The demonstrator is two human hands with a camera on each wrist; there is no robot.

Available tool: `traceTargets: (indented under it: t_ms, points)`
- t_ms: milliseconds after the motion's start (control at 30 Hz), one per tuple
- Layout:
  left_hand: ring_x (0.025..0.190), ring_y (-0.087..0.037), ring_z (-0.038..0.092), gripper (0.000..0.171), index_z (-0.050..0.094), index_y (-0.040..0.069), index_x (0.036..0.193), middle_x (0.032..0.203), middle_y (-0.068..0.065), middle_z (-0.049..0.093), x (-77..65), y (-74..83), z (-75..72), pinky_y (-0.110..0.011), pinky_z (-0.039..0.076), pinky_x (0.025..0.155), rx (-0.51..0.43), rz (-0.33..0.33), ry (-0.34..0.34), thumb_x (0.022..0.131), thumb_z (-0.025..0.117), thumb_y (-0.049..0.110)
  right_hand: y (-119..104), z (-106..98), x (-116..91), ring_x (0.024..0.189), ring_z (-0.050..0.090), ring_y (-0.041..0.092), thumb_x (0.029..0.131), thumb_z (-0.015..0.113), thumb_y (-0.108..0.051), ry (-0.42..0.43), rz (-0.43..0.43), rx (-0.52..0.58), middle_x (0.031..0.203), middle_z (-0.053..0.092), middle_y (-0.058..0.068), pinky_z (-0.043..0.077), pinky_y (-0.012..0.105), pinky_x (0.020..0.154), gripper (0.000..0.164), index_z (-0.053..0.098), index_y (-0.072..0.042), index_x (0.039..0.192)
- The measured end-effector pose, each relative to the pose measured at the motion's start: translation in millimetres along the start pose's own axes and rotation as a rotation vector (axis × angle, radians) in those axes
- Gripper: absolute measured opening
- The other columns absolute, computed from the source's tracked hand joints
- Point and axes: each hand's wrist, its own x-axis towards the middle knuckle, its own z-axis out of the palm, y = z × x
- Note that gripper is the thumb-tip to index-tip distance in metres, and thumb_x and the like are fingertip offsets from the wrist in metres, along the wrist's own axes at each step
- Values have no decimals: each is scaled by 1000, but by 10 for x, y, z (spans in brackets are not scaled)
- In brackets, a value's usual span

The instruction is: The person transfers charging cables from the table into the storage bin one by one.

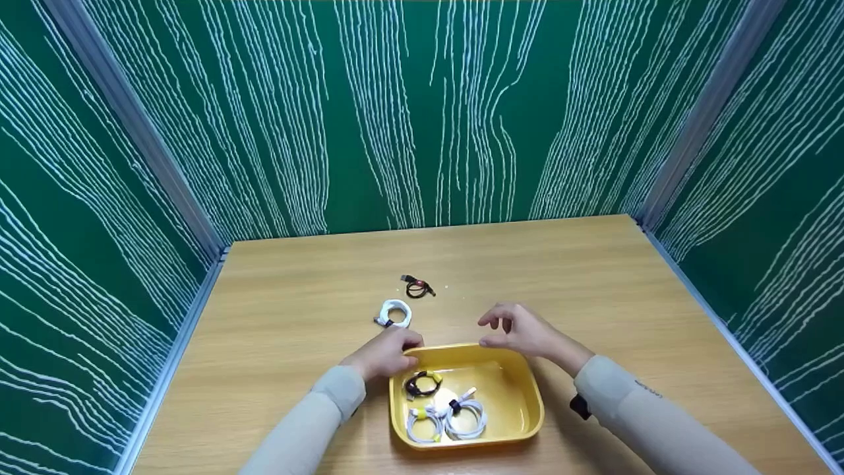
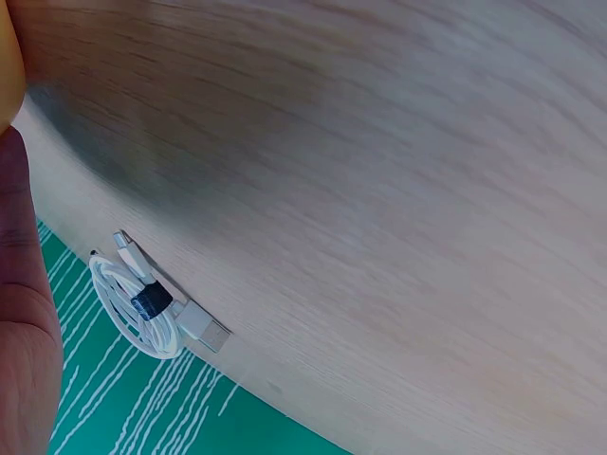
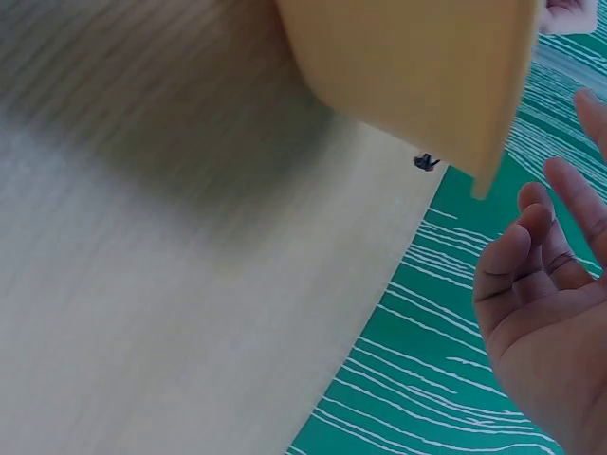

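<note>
A yellow plastic tray (image 1: 514, 386) stands near the front of the table. My left hand (image 1: 386, 353) pinches its far left corner, thumb on the inner side of the rim. Inside the tray, to the left, lie a coiled black cable (image 1: 422, 384) with a yellow tie, a white coiled cable (image 1: 422, 425) with yellow ties and another white coiled cable (image 1: 469, 422) with a black strap. Just off the far right corner my right hand (image 1: 527, 330) hovers, fingers loosely bent and holding nothing; the right wrist view shows its palm (image 3: 550, 341) beside the tray wall.
Beyond my left hand a white coiled cable (image 1: 395, 313) with a black strap lies on the wooden table (image 1: 297, 297). Farther back is a small black cable (image 1: 417, 287) with a red part. Green panels with white wavy lines (image 1: 369, 132) enclose the back and sides.
</note>
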Motion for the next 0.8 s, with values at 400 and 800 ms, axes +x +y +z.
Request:
traceTargets:
  t_ms: [400, 800]
  points:
    - [81, -6, 53, 11, 69, 14, 85, 82, 10, 60, -6, 8, -5, -26, 51, 80, -5, -32, -12, 89, 73, 4, 181, 126, -35, 78, 50, 14, 91, 88, -25, 1, 16, 20, 95, 67, 17, 43, 24, 71, 38, 78, 3, 115]
    - [78, -6, 52, 12, 68, 12, 84, 78, 10, 57, 9, -10, -2, -24, 48, 76, 0, 7, -6, 88, 71, 1, 302, 243, -39, 75, 51, 10, 87, 89, -15, 22, -11, 52, 88, 66, 3, 44, 23, 69, 27, 80, 0, 108]
